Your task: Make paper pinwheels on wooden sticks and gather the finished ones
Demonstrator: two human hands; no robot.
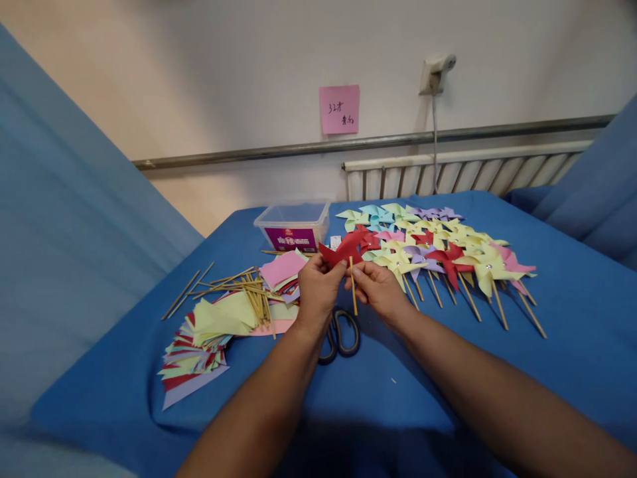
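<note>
My left hand (319, 282) is closed on a red paper pinwheel (344, 248), its folded blades showing above my fingers. From the right, my right hand (381, 285) pinches a thin wooden stick (353, 292) that stands nearly upright against the pinwheel's near side. My two hands almost meet over the blue table. Just below them lie black-handled scissors (347, 332), their blades hidden behind my left hand and forearm. Whether a pin joins stick and pinwheel cannot be made out.
Finished pinwheels (438, 242) in several colours cover the table's right side. Loose sticks (233, 285) and fanned coloured paper (199, 352) lie at left. Behind stands a clear plastic box (293, 219) with a purple label. A radiator (472, 169) and blue curtains (64, 219) border the blue-covered table (119, 358).
</note>
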